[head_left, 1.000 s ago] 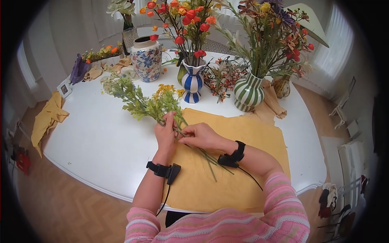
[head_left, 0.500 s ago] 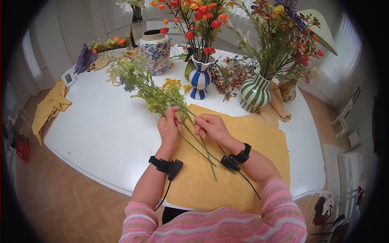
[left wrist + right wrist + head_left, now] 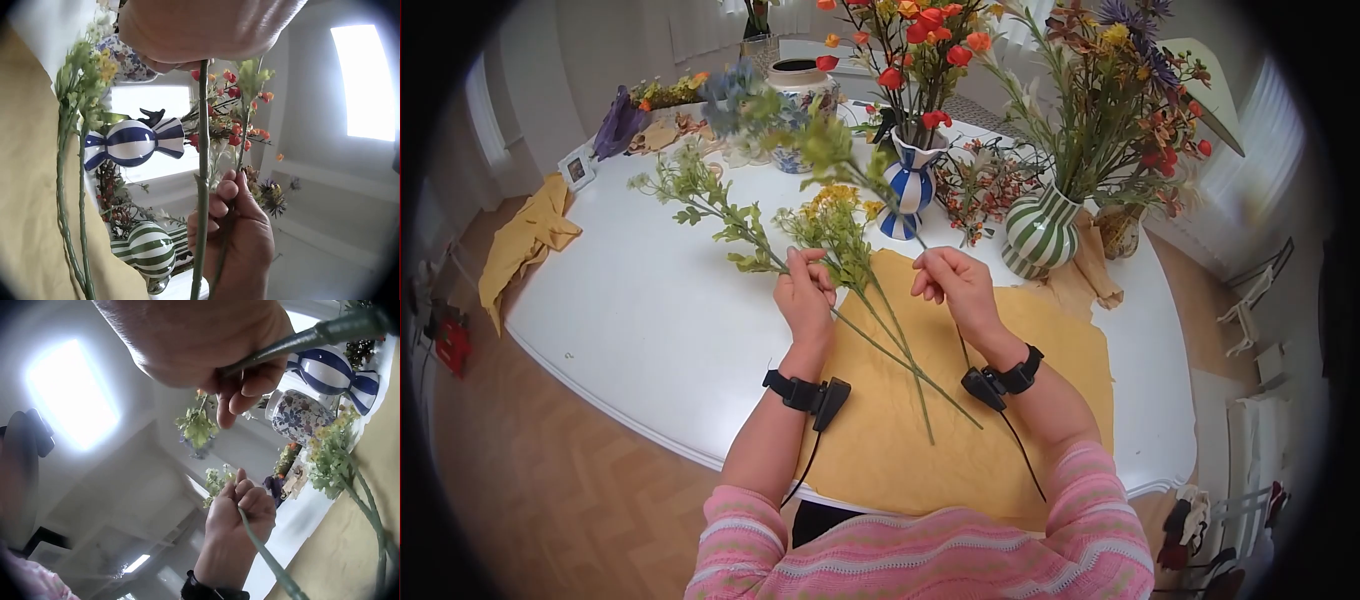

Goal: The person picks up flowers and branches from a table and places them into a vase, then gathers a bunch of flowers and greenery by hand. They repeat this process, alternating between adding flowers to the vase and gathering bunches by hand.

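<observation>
The left hand (image 3: 804, 300) pinches the stem of a white-flowered sprig (image 3: 748, 228) above the table's near edge, its leafy head pointing toward the table's far left corner. The right hand (image 3: 960, 290), apart from the left, grasps the stem of a blue-flowered sprig (image 3: 828, 150) and holds it raised. Between the hands, yellow flowers (image 3: 835, 205) lie with their stems across a yellow sheet (image 3: 1025, 400), which reaches the near edge of the table (image 3: 630, 300). Toward the far edge stand a blue-striped vase (image 3: 912, 190), a green-striped vase (image 3: 1040, 232) and a patterned jar (image 3: 302, 419).
</observation>
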`<state>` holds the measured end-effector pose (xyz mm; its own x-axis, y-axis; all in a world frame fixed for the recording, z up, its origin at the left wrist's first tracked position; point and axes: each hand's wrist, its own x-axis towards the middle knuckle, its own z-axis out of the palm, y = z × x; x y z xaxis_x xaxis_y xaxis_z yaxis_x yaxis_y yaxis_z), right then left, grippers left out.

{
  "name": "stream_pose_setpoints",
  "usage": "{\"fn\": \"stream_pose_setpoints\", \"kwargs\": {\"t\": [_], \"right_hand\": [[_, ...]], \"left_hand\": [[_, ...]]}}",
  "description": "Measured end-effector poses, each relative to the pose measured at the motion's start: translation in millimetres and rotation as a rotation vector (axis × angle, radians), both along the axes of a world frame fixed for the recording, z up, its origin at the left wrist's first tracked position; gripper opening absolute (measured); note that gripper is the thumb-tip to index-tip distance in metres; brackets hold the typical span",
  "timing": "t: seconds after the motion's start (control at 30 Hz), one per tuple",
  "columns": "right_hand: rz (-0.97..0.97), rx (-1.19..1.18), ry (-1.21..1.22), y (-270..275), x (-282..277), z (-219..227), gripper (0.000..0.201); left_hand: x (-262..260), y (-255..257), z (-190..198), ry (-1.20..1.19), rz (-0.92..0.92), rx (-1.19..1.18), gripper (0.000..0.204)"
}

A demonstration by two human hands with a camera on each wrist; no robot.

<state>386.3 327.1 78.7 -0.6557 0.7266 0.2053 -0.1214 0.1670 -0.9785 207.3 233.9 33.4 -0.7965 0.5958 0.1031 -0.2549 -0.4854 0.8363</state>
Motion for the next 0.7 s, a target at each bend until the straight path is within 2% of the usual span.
{"fn": "stream_pose_setpoints", "kwargs": {"t": [0.07,0.17,0.2,0.27,0.37,0.5,0.57,0.7], "right_hand": [[-0.009,0.011,0.071,-1,-1,13,0.024],[-0.012,-0.047,0.358,4,-8,34,0.029],[-0.01,-0.048,0.355,9,-10,43,0.029],[-0.143,0.183,0.261,19,-13,61,0.028],[-0.154,0.214,0.219,29,-12,93,0.027],[-0.282,0.354,0.244,46,-25,128,0.026],[-0.39,0.535,0.265,62,-34,143,0.029],[-0.498,0.66,0.276,95,-60,164,0.028]], "left_hand": [[1,0,-1,0.012,-0.007,0.0,0.044],[2,-1,-1,0.028,-0.025,-0.009,0.044],[3,-1,0,0.033,-0.035,-0.016,0.044],[2,-1,0,0.032,-0.043,-0.028,0.044],[3,-2,3,0.038,-0.056,-0.044,0.045],[3,-2,3,0.077,-0.068,-0.036,0.047],[3,-1,1,0.067,-0.074,-0.033,0.046],[4,-1,-1,0.079,-0.103,-0.045,0.044]]}}
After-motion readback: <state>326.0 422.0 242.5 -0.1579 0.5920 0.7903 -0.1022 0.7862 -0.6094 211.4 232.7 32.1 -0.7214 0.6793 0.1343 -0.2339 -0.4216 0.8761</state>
